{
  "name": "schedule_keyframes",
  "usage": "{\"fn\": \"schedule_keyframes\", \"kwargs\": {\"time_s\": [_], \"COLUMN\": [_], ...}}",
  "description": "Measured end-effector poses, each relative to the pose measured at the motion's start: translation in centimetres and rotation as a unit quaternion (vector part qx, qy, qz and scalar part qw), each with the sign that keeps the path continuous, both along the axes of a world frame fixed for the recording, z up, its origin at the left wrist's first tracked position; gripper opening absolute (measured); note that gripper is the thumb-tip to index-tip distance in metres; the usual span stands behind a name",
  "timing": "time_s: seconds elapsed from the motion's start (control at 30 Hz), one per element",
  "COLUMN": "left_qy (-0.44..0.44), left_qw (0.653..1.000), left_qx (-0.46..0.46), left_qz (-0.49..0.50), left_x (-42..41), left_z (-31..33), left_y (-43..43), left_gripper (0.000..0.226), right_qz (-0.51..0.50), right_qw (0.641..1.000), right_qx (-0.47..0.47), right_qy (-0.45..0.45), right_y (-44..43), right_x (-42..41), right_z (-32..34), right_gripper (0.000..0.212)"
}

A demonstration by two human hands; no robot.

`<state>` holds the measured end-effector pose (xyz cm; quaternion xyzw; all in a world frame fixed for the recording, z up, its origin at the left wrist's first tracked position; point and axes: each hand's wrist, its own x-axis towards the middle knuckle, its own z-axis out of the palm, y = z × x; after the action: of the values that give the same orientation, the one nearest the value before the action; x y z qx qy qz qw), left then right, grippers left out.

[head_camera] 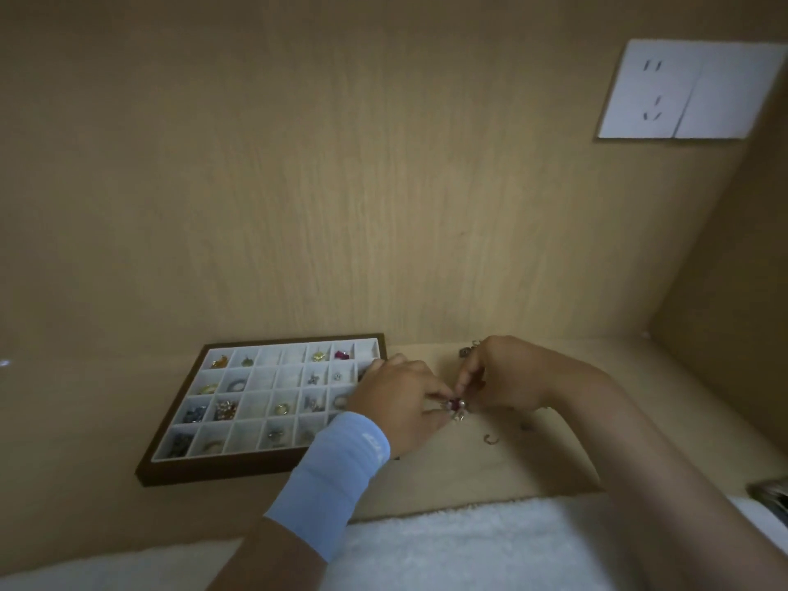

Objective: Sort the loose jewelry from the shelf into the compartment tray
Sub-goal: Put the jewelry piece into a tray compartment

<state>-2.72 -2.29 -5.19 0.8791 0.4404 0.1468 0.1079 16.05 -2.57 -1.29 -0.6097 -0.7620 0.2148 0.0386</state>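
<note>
A brown compartment tray (221, 470) with white cells lies on the wooden shelf at the left; several cells hold rings, stones and small pieces. Just right of the tray, my left hand (396, 403) and my right hand (507, 377) meet over a small jewelry piece with a red stone (456, 406). Fingertips of both hands pinch it, just above the shelf. A light blue band wraps my left wrist. A small loose ring (490, 439) lies on the shelf in front of my right hand. Another small dark piece (465, 351) lies behind my right hand by the back wall.
The shelf is a wooden niche with a back wall and a right side wall (725, 292). A white socket plate (690, 89) sits high on the back wall. White fluffy fabric (469, 543) lies along the shelf's front edge.
</note>
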Motion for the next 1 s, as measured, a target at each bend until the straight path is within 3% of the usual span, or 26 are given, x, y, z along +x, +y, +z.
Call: {"fn": "schedule_keyframes", "kwargs": {"time_s": [0.33,0.77,0.87,1.0], "left_qy": [-0.025,-0.063,-0.106,-0.267], "left_qw": [0.999,0.997,0.992,0.954], "left_qx": [0.012,-0.004,-0.031,-0.112], "left_qz": [0.02,0.041,0.056,0.083], "left_x": [-0.3,-0.4,-0.4,-0.6], "left_z": [-0.3,-0.6,-0.5,0.2], "left_y": [0.3,0.5,0.3,0.4], "left_gripper": [0.01,0.015,0.024,0.021], "right_qz": [-0.012,-0.009,-0.011,-0.059], "right_qw": [1.0,0.998,0.993,0.948], "right_qx": [0.008,0.054,0.045,0.045], "right_qy": [0.013,0.013,0.112,0.308], "right_y": [0.2,0.4,0.4,-0.1], "right_x": [0.2,-0.8,-0.6,-1.2], "right_z": [-0.5,-1.4,-1.3,-0.5], "right_gripper": [0.006,0.006,0.009,0.011]}}
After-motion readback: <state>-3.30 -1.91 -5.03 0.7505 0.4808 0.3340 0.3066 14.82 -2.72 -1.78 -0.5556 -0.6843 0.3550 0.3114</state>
